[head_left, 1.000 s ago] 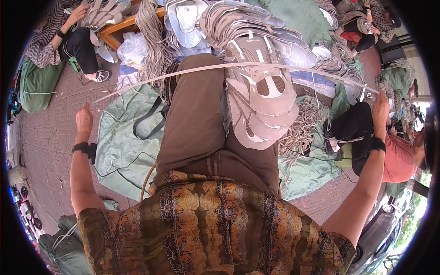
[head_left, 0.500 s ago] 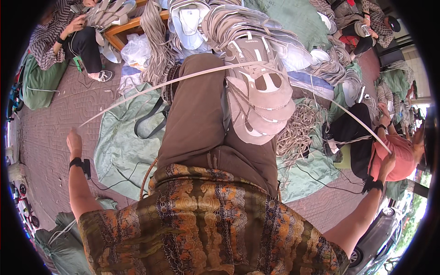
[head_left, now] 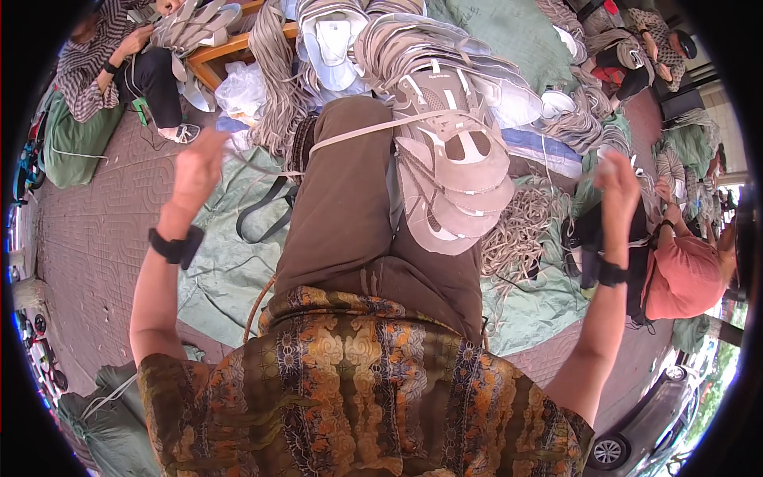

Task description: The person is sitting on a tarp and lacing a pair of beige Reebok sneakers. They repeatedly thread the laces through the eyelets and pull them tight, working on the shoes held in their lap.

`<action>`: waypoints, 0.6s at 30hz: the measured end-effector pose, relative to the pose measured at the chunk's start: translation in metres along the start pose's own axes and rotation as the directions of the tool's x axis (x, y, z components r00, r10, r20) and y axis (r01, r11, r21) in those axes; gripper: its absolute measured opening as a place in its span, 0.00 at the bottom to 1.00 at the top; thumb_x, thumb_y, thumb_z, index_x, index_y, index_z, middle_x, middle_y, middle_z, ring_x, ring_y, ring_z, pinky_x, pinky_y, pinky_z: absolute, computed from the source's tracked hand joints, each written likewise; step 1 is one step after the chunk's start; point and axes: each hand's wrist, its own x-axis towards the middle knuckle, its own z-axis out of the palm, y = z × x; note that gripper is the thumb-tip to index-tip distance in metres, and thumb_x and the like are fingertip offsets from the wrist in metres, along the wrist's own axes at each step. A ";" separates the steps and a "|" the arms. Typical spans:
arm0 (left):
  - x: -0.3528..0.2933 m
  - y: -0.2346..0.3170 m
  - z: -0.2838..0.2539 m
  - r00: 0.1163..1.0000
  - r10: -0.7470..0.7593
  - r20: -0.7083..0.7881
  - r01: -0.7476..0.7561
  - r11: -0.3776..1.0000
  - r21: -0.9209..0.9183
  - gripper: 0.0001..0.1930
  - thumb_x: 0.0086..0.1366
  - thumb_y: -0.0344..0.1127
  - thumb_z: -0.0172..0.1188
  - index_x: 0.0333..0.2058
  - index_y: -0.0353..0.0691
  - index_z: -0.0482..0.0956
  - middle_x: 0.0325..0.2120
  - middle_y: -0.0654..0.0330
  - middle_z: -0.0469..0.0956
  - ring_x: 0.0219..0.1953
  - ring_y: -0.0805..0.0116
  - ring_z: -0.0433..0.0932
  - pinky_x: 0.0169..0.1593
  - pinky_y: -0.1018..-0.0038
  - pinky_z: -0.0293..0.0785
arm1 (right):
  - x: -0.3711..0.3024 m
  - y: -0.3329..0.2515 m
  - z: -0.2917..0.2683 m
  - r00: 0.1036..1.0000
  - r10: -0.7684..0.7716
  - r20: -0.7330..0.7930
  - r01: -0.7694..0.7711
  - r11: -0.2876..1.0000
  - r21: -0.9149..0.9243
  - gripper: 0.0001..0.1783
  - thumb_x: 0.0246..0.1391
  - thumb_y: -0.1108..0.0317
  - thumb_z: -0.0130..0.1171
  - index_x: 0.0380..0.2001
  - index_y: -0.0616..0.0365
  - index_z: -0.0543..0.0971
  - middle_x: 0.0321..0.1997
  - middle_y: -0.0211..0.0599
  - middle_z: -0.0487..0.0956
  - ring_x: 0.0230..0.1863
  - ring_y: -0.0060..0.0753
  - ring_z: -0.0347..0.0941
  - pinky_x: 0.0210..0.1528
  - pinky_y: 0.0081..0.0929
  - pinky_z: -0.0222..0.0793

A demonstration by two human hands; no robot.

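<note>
A stack of beige shoe uppers (head_left: 457, 187) rests on my right thigh, toes toward me. Through the eyelets of the top one runs a flat beige shoelace (head_left: 358, 131). Its slack left part drapes over my left knee and leads to my left hand (head_left: 197, 175), which is raised to the left with closed, slightly blurred fingers. On the other side my right hand (head_left: 618, 191) is up, fingers pinched together. A pale bit shows at its fingertips, but I cannot make out what it is. Both hands are apart from the uppers.
Rows of uppers (head_left: 421, 40) lie beyond my knees, beside a hanging bundle of laces (head_left: 274, 79). A tangled lace heap (head_left: 520, 230) sits on green sheeting (head_left: 214, 270) at my right. People work at far left and right. A black strap (head_left: 266, 215) lies near my left leg.
Both hands have come up and inward from wide, low positions. The shoelace, stretched out to both sides before, now hangs slack at left; its right part no longer shows clearly.
</note>
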 end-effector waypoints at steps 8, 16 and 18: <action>0.104 0.145 0.061 0.981 -0.192 0.002 0.114 0.574 -0.811 0.09 0.62 0.21 0.52 0.38 0.37 0.78 0.25 0.60 0.77 0.27 0.71 0.77 0.33 0.77 0.74 | 0.030 -0.059 0.138 0.938 -0.167 0.303 0.048 0.930 0.364 0.07 0.59 0.74 0.53 0.40 0.58 0.74 0.26 0.18 0.71 0.26 0.09 0.63 0.28 0.12 0.60; 0.116 0.187 0.124 0.929 -0.312 0.198 0.285 0.261 -0.922 0.05 0.63 0.22 0.53 0.36 0.34 0.77 0.23 0.65 0.76 0.26 0.80 0.76 0.32 0.83 0.72 | 0.034 -0.051 0.164 0.902 -0.116 0.416 0.004 0.965 0.261 0.05 0.58 0.75 0.53 0.38 0.58 0.73 0.24 0.16 0.69 0.24 0.08 0.61 0.27 0.11 0.57; 0.115 0.189 0.126 0.925 -0.317 0.210 0.302 0.276 -0.912 0.05 0.63 0.22 0.53 0.36 0.34 0.76 0.23 0.64 0.76 0.26 0.79 0.76 0.32 0.82 0.72 | 0.035 -0.047 0.168 0.908 -0.174 0.380 0.087 0.968 0.234 0.05 0.57 0.75 0.54 0.38 0.58 0.73 0.23 0.19 0.70 0.24 0.09 0.62 0.27 0.12 0.58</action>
